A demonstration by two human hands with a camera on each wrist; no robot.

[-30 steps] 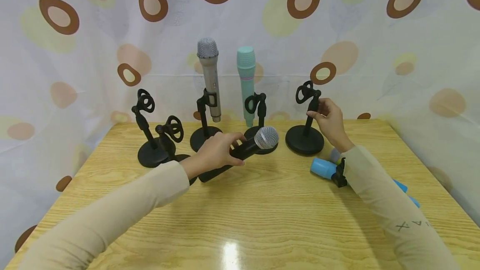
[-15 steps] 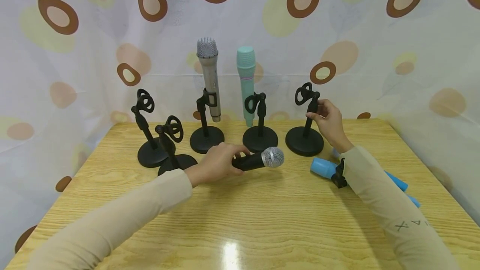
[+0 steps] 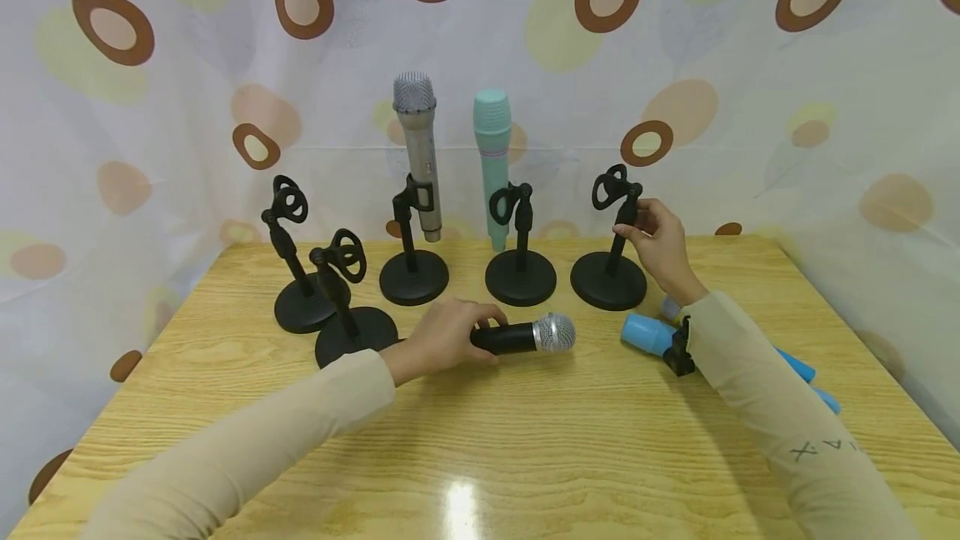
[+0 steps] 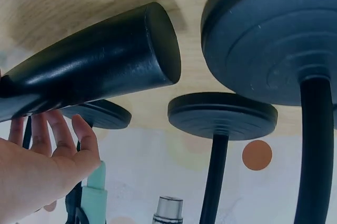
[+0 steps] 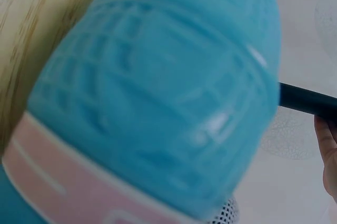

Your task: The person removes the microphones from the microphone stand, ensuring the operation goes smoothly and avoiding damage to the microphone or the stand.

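Note:
My left hand (image 3: 450, 332) grips a black microphone (image 3: 517, 338) with a silver mesh head, which points right, nearly level, low over the table. In the left wrist view the microphone's plain end (image 4: 163, 42) juts past the fingers (image 4: 87, 134). With thumb and fingers, my right hand (image 3: 660, 244) pinches the pole of a black microphone stand (image 3: 609, 282) whose ring clip is vacant. In the right wrist view a blue microphone head (image 5: 158, 92) hides most of the scene; the stand's pole (image 5: 305, 100) and part of the hand show at the edge.
Silver (image 3: 420, 157) and teal (image 3: 492, 148) microphones stand in stands at the back. Two vacant stands, one behind (image 3: 300, 307) and one nearer (image 3: 352, 336), are at left. Blue microphones (image 3: 645, 334) and a black clip (image 3: 678, 352) lie under the right forearm.
My left hand has come nearer and slightly right. The black microphone has lowered and turned from slanted to nearly level. My right hand has hardly moved on the stand.

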